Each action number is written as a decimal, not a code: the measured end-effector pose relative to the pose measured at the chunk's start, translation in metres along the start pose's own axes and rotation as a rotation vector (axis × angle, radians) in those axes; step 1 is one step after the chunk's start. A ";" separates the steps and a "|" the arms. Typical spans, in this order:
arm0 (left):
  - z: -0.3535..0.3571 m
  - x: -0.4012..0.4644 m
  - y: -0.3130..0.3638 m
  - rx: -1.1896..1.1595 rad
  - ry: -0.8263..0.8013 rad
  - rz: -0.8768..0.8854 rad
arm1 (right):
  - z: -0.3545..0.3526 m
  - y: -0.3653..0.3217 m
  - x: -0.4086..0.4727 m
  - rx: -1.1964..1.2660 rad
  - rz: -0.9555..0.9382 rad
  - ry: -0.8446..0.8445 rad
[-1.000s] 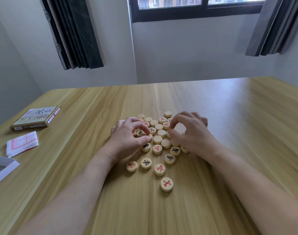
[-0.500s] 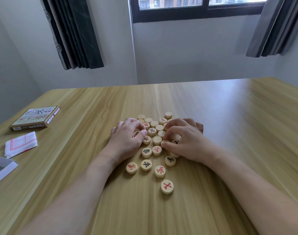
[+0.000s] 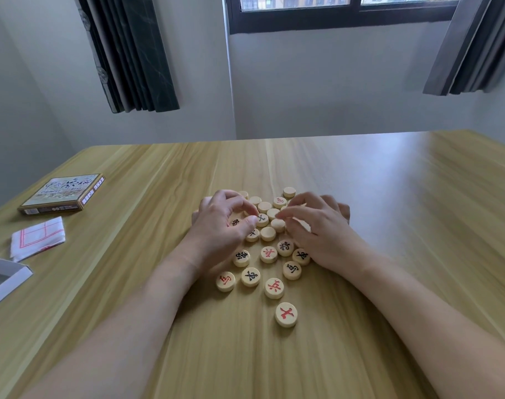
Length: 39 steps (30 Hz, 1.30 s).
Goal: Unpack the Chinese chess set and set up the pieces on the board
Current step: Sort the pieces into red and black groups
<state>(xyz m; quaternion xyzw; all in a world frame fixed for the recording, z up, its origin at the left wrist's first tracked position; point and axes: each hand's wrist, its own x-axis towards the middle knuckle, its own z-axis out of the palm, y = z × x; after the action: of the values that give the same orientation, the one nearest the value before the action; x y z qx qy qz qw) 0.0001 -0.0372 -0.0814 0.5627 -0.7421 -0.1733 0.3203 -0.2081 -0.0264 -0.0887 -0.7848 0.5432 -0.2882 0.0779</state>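
Sorting thru the chess pieces (image 3: 268, 234), which lie loose in a cluster at the mid of the table (image 3: 389, 197), a bit toward its near edge; some face-up w/ red or black characters, others blank side up. Left hand (image 3: 219, 226) sits on the cluster's left side, fingers curled, thumb and forefinger closing round a piece; right hand (image 3: 317, 228) on the right side, fingertips touching blank pieces, whether it actually pinches one can't be told. Folded board sheet (image 3: 38, 237) lies well apart, near the table's left edge, just nearer than the box (image 3: 63, 192), so left hand is closer to it. Judgement: board isn't laid out yet, and pieces can't be placed till it's unfolded
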 end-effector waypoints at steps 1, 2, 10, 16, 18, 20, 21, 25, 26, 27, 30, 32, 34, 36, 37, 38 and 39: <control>0.001 -0.001 0.002 0.006 0.005 0.013 | 0.000 -0.001 0.000 0.029 0.005 -0.036; 0.002 0.000 0.005 0.025 0.009 0.026 | -0.001 -0.001 0.001 0.054 0.016 -0.057; 0.006 -0.001 0.010 0.120 -0.079 -0.019 | -0.002 0.000 0.000 0.074 0.087 -0.017; 0.006 -0.002 0.010 0.142 -0.108 0.000 | -0.003 0.003 0.001 0.091 0.111 -0.064; 0.006 -0.002 0.009 0.139 -0.104 0.000 | -0.002 0.004 0.002 0.101 0.113 -0.063; 0.006 -0.001 0.009 0.137 -0.089 0.007 | -0.001 0.005 0.004 0.097 0.121 -0.056; 0.007 -0.001 0.008 0.133 -0.088 0.009 | 0.000 0.006 0.004 0.093 0.128 -0.046; 0.005 -0.002 0.010 0.104 -0.143 -0.006 | 0.000 0.006 0.005 0.083 0.122 -0.006; 0.005 -0.002 0.009 0.111 -0.155 -0.004 | 0.000 0.005 0.005 0.104 0.126 0.002; 0.006 -0.002 0.010 0.119 -0.160 -0.001 | -0.001 0.005 0.004 0.119 0.133 0.013; 0.007 -0.001 0.009 0.122 -0.135 0.013 | -0.001 0.005 0.004 0.080 0.146 0.025; 0.008 0.000 0.008 0.119 -0.113 0.013 | 0.000 0.004 0.004 0.074 0.153 0.027; 0.008 0.001 0.008 0.125 -0.105 0.011 | -0.001 0.004 0.005 0.100 0.189 0.062; 0.009 0.001 0.007 0.131 -0.102 0.007 | -0.004 0.007 0.007 0.118 0.285 0.119; 0.010 0.001 0.007 0.135 -0.098 0.005 | -0.005 0.009 0.008 0.135 0.349 0.137; 0.010 0.001 0.006 0.141 -0.094 0.005 | -0.005 0.010 0.009 0.159 0.402 0.139; 0.011 0.001 0.006 0.149 -0.092 0.007 | -0.005 0.011 0.009 0.181 0.428 0.131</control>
<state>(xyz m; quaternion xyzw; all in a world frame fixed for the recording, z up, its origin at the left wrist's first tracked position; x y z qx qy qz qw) -0.0119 -0.0375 -0.0851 0.5736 -0.7689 -0.1423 0.2438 -0.2174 -0.0384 -0.0861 -0.6212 0.6729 -0.3630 0.1721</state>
